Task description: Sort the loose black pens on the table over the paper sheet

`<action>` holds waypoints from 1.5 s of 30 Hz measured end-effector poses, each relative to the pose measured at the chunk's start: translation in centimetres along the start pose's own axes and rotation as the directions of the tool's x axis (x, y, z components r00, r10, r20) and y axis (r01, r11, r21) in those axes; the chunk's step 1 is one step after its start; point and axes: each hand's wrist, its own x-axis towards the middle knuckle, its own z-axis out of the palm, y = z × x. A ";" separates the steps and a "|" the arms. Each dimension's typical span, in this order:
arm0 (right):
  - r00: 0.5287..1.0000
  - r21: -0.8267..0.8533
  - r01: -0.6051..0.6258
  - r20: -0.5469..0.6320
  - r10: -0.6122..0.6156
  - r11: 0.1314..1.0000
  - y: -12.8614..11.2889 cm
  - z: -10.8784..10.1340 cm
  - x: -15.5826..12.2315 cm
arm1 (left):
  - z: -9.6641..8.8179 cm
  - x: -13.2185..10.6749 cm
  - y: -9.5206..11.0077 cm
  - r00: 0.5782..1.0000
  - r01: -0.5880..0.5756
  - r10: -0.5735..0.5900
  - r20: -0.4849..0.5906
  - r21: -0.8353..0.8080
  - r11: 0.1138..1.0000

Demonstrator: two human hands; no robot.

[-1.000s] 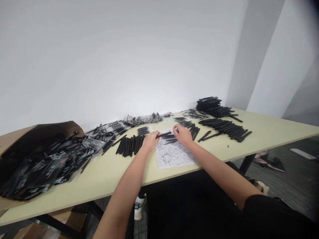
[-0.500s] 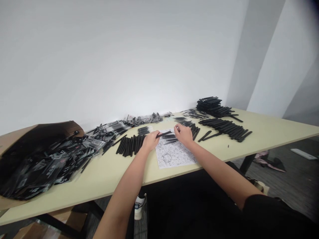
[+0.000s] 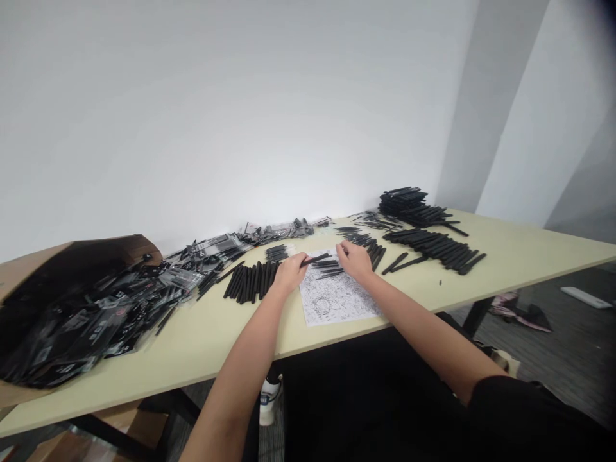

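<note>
My left hand (image 3: 290, 272) is closed around a black pen (image 3: 315, 259), whose free end points right over a scribbled sheet of paper (image 3: 332, 296). Opposite it, my right hand (image 3: 355, 259) has its fingers pinched together; whatever they hold is too small to make out. Thin black refills (image 3: 328, 269) lie on the paper between the two hands. A row of black pen barrels (image 3: 249, 282) is beside my left hand. Behind my right hand are more thin dark sticks (image 3: 355, 236).
An open cardboard box (image 3: 144, 247) at the left spills black-and-clear plastic packets (image 3: 103, 324). More packets (image 3: 216, 247) lie along the wall. To the right are a long row of black pens (image 3: 436, 247) and a tall stack of them (image 3: 403, 204). The table's front edge is close to me.
Almost nothing differs. Both hands stay in place over the paper, the pen still in my left hand.
</note>
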 end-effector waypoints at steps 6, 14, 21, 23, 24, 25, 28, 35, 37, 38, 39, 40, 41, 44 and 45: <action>0.999 0.043 -0.034 0.044 0.032 0.999 0.0 -0.1 -0.1 | -0.1 0.0 0.0 1.000 0.003 -0.003 -0.001 -0.004 1.000; 0.997 0.064 -0.045 0.065 0.041 0.997 0.1 -0.3 -0.1 | -0.2 0.0 0.2 1.000 0.014 -0.014 0.002 -0.034 0.999; 0.993 0.105 -0.075 0.094 0.065 0.992 0.4 -0.2 0.0 | 0.1 0.1 -0.1 1.000 -0.017 0.016 -0.023 -0.042 0.999; 0.990 0.111 -0.108 0.102 0.097 0.988 0.4 -0.1 0.0 | 0.1 0.1 -0.1 0.999 -0.021 0.020 -0.025 -0.042 0.999; 0.988 0.114 -0.123 0.107 0.111 0.986 0.4 -0.2 0.1 | 0.1 0.1 -0.1 1.000 -0.020 0.019 -0.024 -0.042 0.999; 0.986 0.116 -0.137 0.112 0.124 0.984 0.3 -0.2 0.1 | 0.1 0.1 -0.1 1.000 -0.019 0.018 -0.025 -0.041 0.999; 0.981 0.115 -0.165 0.119 0.151 0.980 0.2 -0.3 0.1 | 0.1 0.1 0.0 0.999 -0.026 0.024 -0.032 -0.041 0.999; 0.974 0.104 -0.210 0.112 0.198 0.972 0.0 -0.3 0.1 | 0.0 0.1 0.2 1.000 -0.011 0.010 -0.015 -0.034 0.999; 0.974 0.112 -0.211 0.110 0.199 0.971 0.1 -0.3 0.1 | -0.1 0.0 0.3 1.000 -0.011 0.011 -0.013 -0.029 1.000; 0.975 0.117 -0.210 0.103 0.199 0.971 0.2 -0.2 0.1 | -0.1 0.0 0.3 1.000 -0.012 0.012 -0.012 -0.027 1.000; 0.975 0.125 -0.211 0.096 0.200 0.969 0.2 -0.2 0.1 | -0.2 0.0 0.4 1.000 -0.013 0.012 -0.010 -0.024 1.000; 0.975 0.134 -0.214 0.089 0.203 0.968 0.3 -0.2 0.1 | -0.2 0.0 0.4 1.000 -0.011 0.011 -0.005 -0.022 1.000; 0.975 0.143 -0.219 0.080 0.209 0.965 0.3 -0.1 0.1 | -0.2 0.0 0.5 1.000 -0.006 0.006 0.000 -0.019 1.000; 0.971 0.168 -0.240 0.057 0.234 0.956 0.3 -0.2 0.1 | -0.3 0.0 0.5 1.000 0.013 -0.013 0.011 -0.012 1.000; 0.969 0.176 -0.247 0.050 0.242 0.953 0.2 -0.3 0.1 | -0.2 0.0 0.5 1.000 0.015 -0.015 0.010 -0.013 1.000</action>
